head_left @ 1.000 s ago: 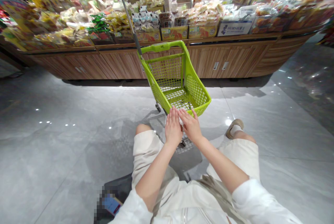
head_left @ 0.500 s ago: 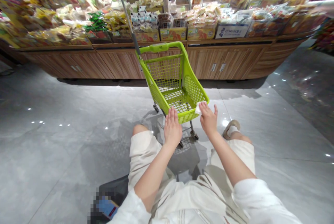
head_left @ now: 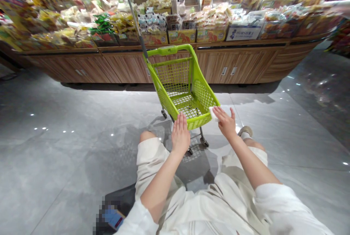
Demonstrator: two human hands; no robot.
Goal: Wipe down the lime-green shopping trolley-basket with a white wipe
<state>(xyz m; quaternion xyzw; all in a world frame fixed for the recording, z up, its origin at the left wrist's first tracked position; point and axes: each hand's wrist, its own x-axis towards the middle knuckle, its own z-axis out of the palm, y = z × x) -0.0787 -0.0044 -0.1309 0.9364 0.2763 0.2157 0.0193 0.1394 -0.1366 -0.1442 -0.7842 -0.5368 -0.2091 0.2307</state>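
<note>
A lime-green plastic shopping cart (head_left: pixel 205 94) stands in front of me, its latticed basket holding nothing that I can see. My left hand (head_left: pixel 180 133) lies flat with fingers stretched out against the basket's near left corner. At the near right corner, my right hand (head_left: pixel 226 122) presses a white tissue (head_left: pixel 213 114) to the outer side of the rim. The tissue sits under its fingers, with one finger lifted away. A grey pole rises from the handle end of the cart.
Behind the cart runs a wooden display counter (head_left: pixel 169 65) piled with packaged snacks. Shiny grey tile floor (head_left: pixel 68 165) spreads around. My knees flank the cart's near end. A dark bag-like object (head_left: pixel 123 198) lies at my lower left, partly pixelated.
My right hand has slid a little to the right with the tissue, along the outside of the corner. The left hand stays on the rim.
</note>
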